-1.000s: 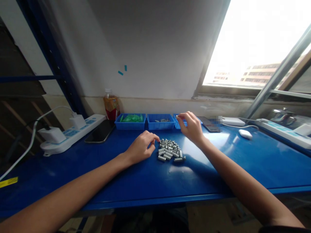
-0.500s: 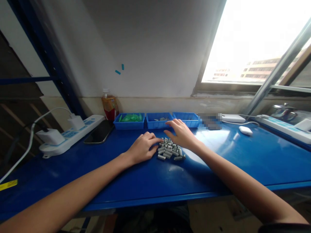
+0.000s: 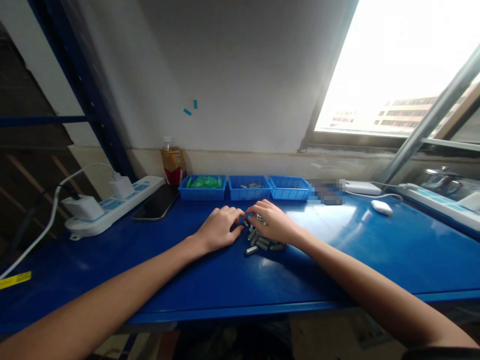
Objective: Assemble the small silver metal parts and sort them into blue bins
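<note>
A heap of small silvery metal cylinders (image 3: pixel 263 241) lies on the blue table in front of me. At its left edge rests my left hand (image 3: pixel 222 226), fingers bent, thumb apart from them, nothing visible in its grasp. My right hand (image 3: pixel 272 221) reaches over the top of the heap from the right and covers part of it. A gap shows between its thumb and fingers, with metal pieces visible there. The fingertips of both hands almost meet. Behind the hands, a middle blue bin (image 3: pixel 249 194) contains several small metal pieces.
A left blue bin (image 3: pixel 202 195) holds green plastic material; a right blue bin (image 3: pixel 288 194) stands beside the middle one. Left are a phone (image 3: pixel 156 202), a power strip (image 3: pixel 112 205) and a bottle (image 3: pixel 173 162). A white earbud case (image 3: pixel 381 207) lies right.
My right hand has come down from in front of the bins onto the heap, and some cylinders have shifted. My left hand stays beside the heap. The view has moved slightly.
</note>
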`<state>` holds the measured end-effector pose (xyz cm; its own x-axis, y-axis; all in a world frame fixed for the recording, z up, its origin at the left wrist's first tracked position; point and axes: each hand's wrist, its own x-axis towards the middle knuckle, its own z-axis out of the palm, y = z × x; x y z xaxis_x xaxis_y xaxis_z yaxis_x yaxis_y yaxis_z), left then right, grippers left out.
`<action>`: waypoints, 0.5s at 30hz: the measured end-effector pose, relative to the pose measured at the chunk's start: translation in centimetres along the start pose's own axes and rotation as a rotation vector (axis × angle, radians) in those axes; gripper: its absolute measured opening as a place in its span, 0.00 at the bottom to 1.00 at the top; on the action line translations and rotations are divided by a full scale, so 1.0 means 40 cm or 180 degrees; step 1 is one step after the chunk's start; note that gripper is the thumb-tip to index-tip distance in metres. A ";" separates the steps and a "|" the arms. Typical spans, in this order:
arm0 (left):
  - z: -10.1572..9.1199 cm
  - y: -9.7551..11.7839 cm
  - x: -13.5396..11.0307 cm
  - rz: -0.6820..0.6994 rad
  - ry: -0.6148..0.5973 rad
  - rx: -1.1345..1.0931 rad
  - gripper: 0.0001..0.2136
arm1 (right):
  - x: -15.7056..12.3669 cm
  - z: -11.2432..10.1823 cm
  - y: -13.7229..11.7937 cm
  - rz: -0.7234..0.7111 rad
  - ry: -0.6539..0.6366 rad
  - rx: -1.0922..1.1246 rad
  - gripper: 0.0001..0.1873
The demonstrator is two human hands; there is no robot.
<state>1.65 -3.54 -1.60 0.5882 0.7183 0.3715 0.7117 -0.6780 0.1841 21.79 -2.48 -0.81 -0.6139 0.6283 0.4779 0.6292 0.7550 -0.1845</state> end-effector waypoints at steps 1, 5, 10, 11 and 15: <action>0.000 -0.001 0.000 0.0008 -0.0028 0.0029 0.10 | 0.000 0.001 -0.002 -0.0021 0.0013 0.0012 0.08; -0.004 -0.003 0.000 0.0067 -0.0104 0.0112 0.09 | 0.001 0.003 -0.007 -0.0013 0.0037 0.0008 0.07; -0.007 -0.002 -0.001 0.0005 -0.0072 0.0010 0.08 | 0.002 0.005 -0.008 -0.0015 0.0048 0.0045 0.06; -0.008 -0.002 -0.001 0.0021 -0.0085 -0.0004 0.09 | 0.001 0.006 -0.008 -0.0020 0.0061 0.0065 0.06; -0.013 0.000 -0.002 0.0148 -0.0155 -0.0013 0.09 | 0.001 0.010 -0.006 -0.0013 0.0086 0.0077 0.06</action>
<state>1.43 -3.67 -1.16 0.6386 0.6928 0.3351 0.6817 -0.7113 0.1715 21.42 -2.55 -1.10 -0.6030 0.6203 0.5016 0.6148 0.7620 -0.2032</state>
